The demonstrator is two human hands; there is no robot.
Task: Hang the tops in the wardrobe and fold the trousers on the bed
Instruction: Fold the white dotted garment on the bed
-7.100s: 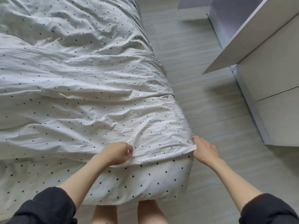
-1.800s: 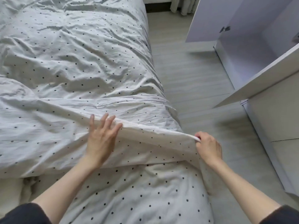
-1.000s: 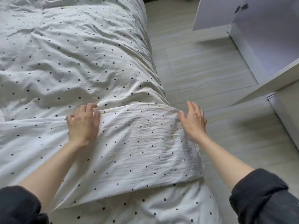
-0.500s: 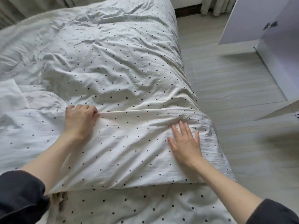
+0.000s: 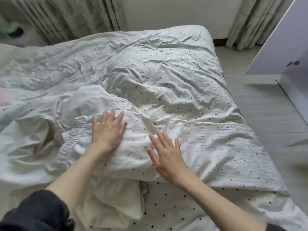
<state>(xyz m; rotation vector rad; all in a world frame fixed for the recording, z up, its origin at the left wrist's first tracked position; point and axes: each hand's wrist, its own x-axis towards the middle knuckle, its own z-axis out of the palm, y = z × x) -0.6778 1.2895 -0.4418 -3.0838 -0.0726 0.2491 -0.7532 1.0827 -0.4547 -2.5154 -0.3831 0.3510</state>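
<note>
Nearest, dark sleeves (image 5: 33, 212) frame two bare forearms reaching over the bed (image 5: 166, 77). The right hand (image 5: 168, 157) lies flat, fingers straight and spread, on the folded trousers (image 5: 208, 152): white, crinkled cloth with small black dots, laid in a wide band across the bed's near end. The left hand (image 5: 108, 129) presses flat too, fingers apart, holding nothing, beside the gathered elastic waistband (image 5: 73, 130). Beyond lies a rumpled dotted duvet (image 5: 158, 72). Farther off hang curtains (image 5: 75, 15), and at the right an open wardrobe door (image 5: 280, 47) stands over the floor (image 5: 266, 105).
</note>
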